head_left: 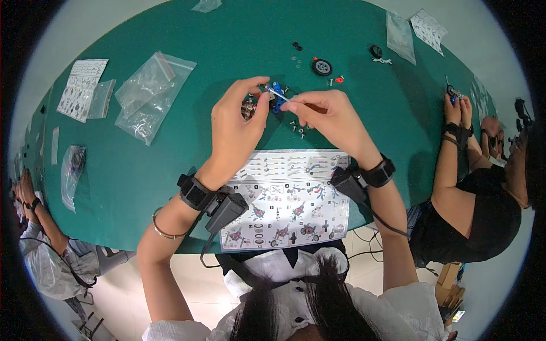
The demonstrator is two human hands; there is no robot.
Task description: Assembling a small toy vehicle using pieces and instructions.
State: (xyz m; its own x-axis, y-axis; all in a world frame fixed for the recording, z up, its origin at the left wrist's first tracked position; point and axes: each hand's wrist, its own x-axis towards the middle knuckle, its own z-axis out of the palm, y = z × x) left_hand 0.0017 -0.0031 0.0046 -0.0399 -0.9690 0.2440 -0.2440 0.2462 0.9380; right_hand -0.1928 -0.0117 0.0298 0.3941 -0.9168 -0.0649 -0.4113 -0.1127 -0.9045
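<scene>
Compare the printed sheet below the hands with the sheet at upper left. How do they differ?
The lower sheet looks larger; the left sheet looks smaller. In view, the lower sheet is wider than tall; the left sheet is taller than wide. The lower sheet shows red and blue pictures; the left sheet's printing looks grey. Both are white and lie on the green table.

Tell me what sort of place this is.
Probably a hands-on workshop or classroom: another person works at the same green table, a sheet of step drawings lies on it, and a small loose wheel lies farther off.
</scene>
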